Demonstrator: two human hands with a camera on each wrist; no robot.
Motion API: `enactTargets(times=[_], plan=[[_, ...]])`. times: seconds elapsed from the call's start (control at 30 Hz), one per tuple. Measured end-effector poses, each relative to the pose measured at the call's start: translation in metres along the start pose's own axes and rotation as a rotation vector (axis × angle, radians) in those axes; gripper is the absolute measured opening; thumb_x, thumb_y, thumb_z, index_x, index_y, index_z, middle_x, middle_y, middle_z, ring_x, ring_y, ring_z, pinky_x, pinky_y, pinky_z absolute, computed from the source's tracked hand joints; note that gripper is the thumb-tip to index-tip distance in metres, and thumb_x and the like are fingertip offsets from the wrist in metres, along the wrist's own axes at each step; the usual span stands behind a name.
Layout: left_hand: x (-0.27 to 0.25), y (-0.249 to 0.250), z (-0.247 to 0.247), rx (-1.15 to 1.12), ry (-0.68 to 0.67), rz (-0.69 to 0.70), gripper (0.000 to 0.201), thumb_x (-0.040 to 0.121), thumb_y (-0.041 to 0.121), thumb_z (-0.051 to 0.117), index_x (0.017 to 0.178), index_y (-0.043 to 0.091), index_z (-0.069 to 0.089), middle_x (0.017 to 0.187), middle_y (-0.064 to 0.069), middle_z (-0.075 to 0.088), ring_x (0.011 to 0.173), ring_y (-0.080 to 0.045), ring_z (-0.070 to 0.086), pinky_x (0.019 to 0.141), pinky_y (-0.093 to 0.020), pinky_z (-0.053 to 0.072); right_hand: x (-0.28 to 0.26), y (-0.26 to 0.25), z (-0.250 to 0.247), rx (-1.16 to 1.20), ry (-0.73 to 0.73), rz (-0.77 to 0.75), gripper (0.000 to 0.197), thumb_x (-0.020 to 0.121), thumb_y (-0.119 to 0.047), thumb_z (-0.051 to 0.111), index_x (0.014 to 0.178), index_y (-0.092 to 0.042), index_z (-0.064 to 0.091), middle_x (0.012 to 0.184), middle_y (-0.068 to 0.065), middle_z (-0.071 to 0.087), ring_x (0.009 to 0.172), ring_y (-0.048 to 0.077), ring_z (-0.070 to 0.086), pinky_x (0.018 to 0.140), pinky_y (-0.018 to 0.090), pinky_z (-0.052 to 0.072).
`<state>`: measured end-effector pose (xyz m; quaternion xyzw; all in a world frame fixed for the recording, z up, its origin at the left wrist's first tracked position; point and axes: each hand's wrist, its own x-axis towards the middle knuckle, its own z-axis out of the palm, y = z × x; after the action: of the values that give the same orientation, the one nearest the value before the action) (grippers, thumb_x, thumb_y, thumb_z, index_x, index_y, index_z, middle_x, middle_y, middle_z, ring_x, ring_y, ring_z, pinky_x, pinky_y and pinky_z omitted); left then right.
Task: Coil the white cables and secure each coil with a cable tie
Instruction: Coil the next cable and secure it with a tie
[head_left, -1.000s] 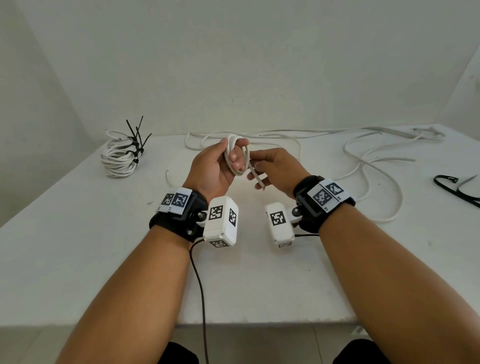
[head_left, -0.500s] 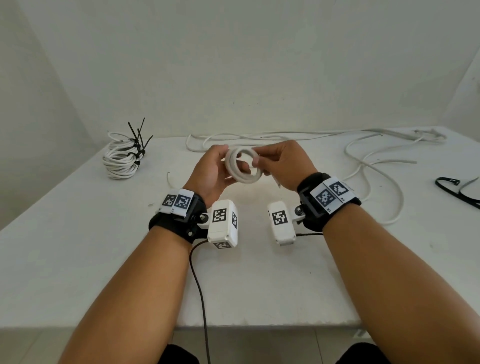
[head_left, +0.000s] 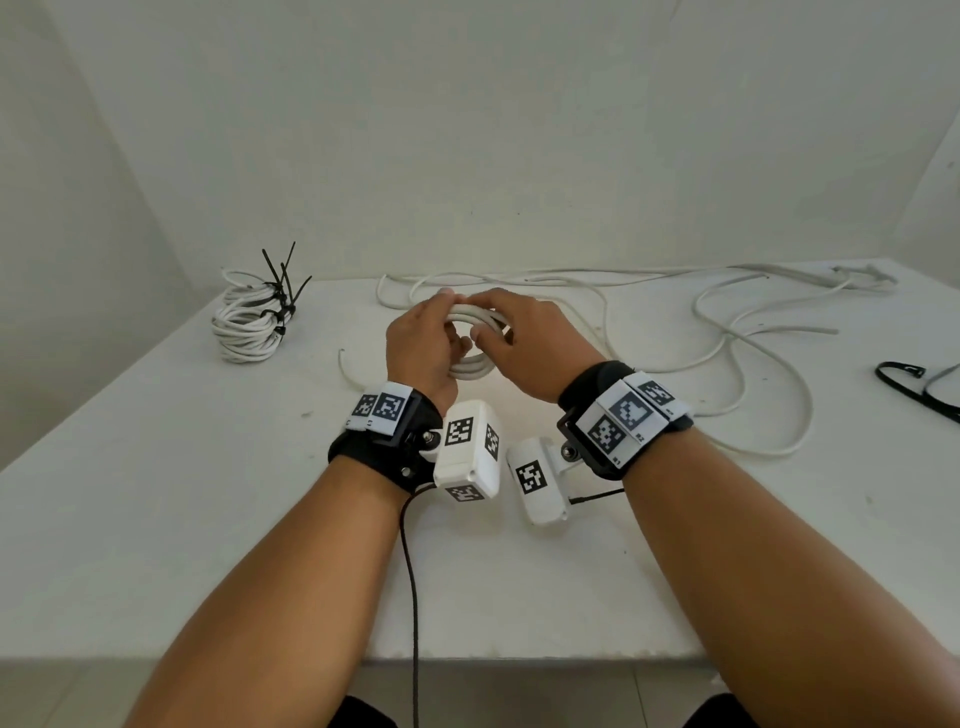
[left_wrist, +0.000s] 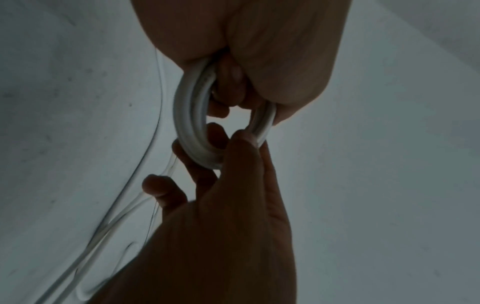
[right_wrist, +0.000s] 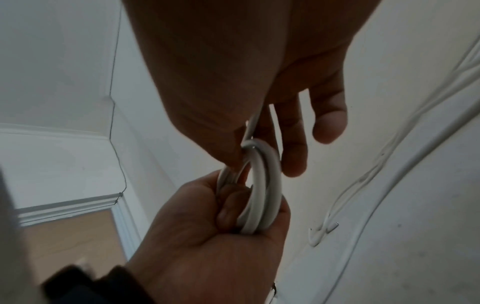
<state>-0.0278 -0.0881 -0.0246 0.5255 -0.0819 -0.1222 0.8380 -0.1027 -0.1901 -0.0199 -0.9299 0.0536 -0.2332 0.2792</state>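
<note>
White walls enclose a white table (head_left: 156, 519), on which loose white cables (head_left: 753, 332) are strewn toward the far edge and right side. A small coil (head_left: 475, 364) of white cable is held above the table's middle, between both hands. The left hand (head_left: 421, 353) is curled round one side of the coil, so that the loops are kept stacked and cannot spring apart; in the right wrist view the fingers (right_wrist: 228, 207) are seen wrapped over several strands. The right hand (head_left: 524, 343) pinches the opposite side, thumb and forefinger closed on the strands, apparently so that the last turn can be laid flat against the rest. No tie is seen on this coil, so the binding step is judged not yet done. Finished bundles (head_left: 249, 327), bound with black cable ties (head_left: 283, 280), are stacked at the far left, probably set aside clear of the work. Spare black ties (head_left: 914, 387) lie at the right edge, within reach of the right hand.
</note>
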Motion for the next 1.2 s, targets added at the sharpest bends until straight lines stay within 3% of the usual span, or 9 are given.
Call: enactTargets(times=[0.1,0.23,0.4,0.53,0.63,0.8,0.97,1.13,1.2], plan=[[0.0,0.005,0.001,-0.127,0.035,0.02,0.027,0.096,0.02,0.057,0.072,0.01,0.065,0.045,0.002,0.033,0.04,-0.013,0.033,0.049,-0.025,0.041,-0.001,0.001,0.004,-0.004,-0.066,0.071,0.032,0.102,-0.037,0.042,0.096,-0.008,0.054,0.085,0.0,0.064,0.078,0.02,0.061,0.068,0.032,0.046],[-0.001,0.004,0.0,-0.13,-0.043,0.008,0.026,0.097,0.021,0.054,0.074,0.01,0.062,0.044,0.002,0.034,0.04,-0.014,0.034,0.049,-0.027,0.038,-0.003,0.001,0.001,0.074,-0.071,0.054,0.031,0.104,-0.036,0.039,0.092,-0.011,0.052,0.081,-0.003,0.066,0.068,0.01,0.06,0.058,0.02,0.039],[0.011,0.011,-0.019,0.193,-0.304,-0.077,0.026,0.097,0.01,0.04,0.082,0.01,0.062,0.045,-0.002,0.04,0.042,-0.02,0.044,0.054,-0.03,0.04,-0.006,0.01,-0.008,-0.074,-0.14,0.075,0.03,0.104,-0.035,0.038,0.089,-0.011,0.047,0.088,0.008,0.063,0.078,0.024,0.057,0.067,0.034,0.043],[0.011,0.01,-0.027,0.356,-0.413,-0.134,0.034,0.092,0.01,0.035,0.095,0.001,0.067,0.053,-0.007,0.053,0.045,-0.018,0.044,0.047,-0.024,0.04,-0.009,0.007,-0.015,-0.217,-0.287,0.045,0.026,0.105,-0.034,0.037,0.091,-0.013,0.045,0.077,-0.004,0.049,0.068,0.013,0.046,0.059,0.026,0.033],[0.003,0.004,-0.013,0.386,-0.331,-0.071,0.03,0.095,0.021,0.049,0.071,0.011,0.063,0.048,0.004,0.042,0.042,-0.009,0.031,0.044,-0.023,0.026,-0.007,0.007,-0.015,-0.199,-0.268,0.038,0.025,0.104,-0.033,0.039,0.09,-0.014,0.045,0.075,-0.006,0.047,0.066,0.012,0.045,0.056,0.023,0.031],[-0.002,0.008,0.0,0.066,-0.143,-0.049,0.046,0.093,0.016,0.055,0.048,0.019,0.046,0.044,0.004,0.024,0.039,-0.012,0.022,0.049,-0.028,0.027,-0.003,0.002,-0.011,-0.022,-0.066,0.038,0.027,0.102,-0.036,0.041,0.084,-0.017,0.043,0.073,-0.004,0.051,0.063,0.012,0.047,0.056,0.028,0.033],[-0.011,-0.003,0.009,-0.129,-0.11,-0.108,0.059,0.095,0.018,0.054,0.038,0.02,0.038,0.042,0.003,0.02,0.034,-0.013,0.022,0.04,-0.019,0.034,-0.003,-0.002,-0.011,0.038,-0.095,0.099,0.024,0.103,-0.032,0.039,0.098,-0.01,0.047,0.078,0.001,0.063,0.059,0.008,0.056,0.057,0.026,0.038],[0.003,-0.001,-0.002,0.146,-0.32,-0.138,0.036,0.094,0.013,0.043,0.059,0.012,0.052,0.043,-0.001,0.031,0.039,-0.016,0.028,0.058,-0.033,0.03,-0.005,0.0,-0.021,-0.167,-0.187,0.142,0.02,0.104,-0.025,0.035,0.096,-0.009,0.044,0.086,0.009,0.062,0.072,0.022,0.059,0.057,0.029,0.041],[0.005,0.001,-0.007,0.259,-0.39,-0.204,0.027,0.093,0.016,0.043,0.074,0.007,0.058,0.047,-0.005,0.041,0.041,-0.019,0.034,0.059,-0.033,0.037,-0.008,-0.001,-0.023,-0.312,-0.269,0.138,0.019,0.105,-0.025,0.034,0.097,-0.009,0.042,0.086,0.006,0.055,0.066,0.018,0.051,0.053,0.026,0.035]])
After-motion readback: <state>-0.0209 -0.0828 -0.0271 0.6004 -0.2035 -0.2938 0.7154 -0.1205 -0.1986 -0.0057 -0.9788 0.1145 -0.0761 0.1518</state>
